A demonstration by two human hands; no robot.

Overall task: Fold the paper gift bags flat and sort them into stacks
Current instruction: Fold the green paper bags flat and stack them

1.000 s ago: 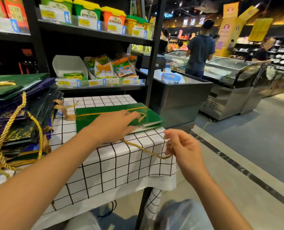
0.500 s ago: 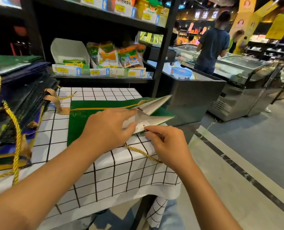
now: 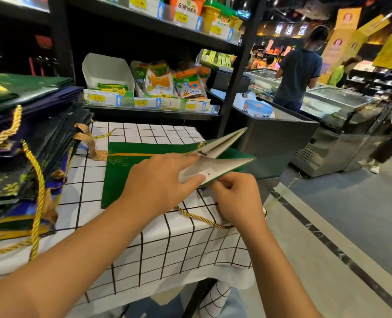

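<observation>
- A flat green paper gift bag with a gold stripe lies on the table covered by a white cloth with a black grid, toward its right edge, with the bag's mouth end overhanging that edge.
- The mouth gapes wider than half a second ago: its white inner flaps now stand further apart in a V.
- The left hand lies on the bag, fingers fairly straight; the index finger reaches to the upper flap and the thumb presses the lower one, as before.
- The right hand has fingers curled, pinching the lower edge of the bag's mouth at the table's right edge; it sits slightly higher than earlier.
- A twisted gold cord handle trails from under the left hand across the cloth, under the right wrist.
- A tall stack of folded dark green and navy paper bags with gold cords occupies the table's left edge, unchanged.
</observation>
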